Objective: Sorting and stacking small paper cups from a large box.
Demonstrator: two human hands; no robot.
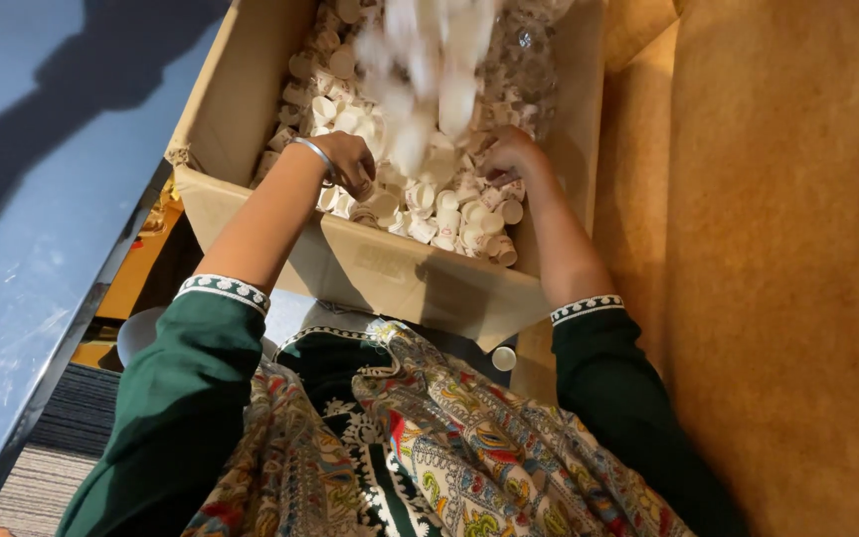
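Head view, nearest: two green sleeves with white patterned cuffs over a paisley scarf. One loose white cup (503,358) on the floor below the box. Further out, one open cardboard box (390,273) heaped with small white paper cups (449,214), too many to count. Left hand (345,159), one metal bangle (315,154) at the wrist, grip curled among the cups; right hand (511,154) likewise. Clamped or not: cannot tell. Farthest, blurred cups mid-air.
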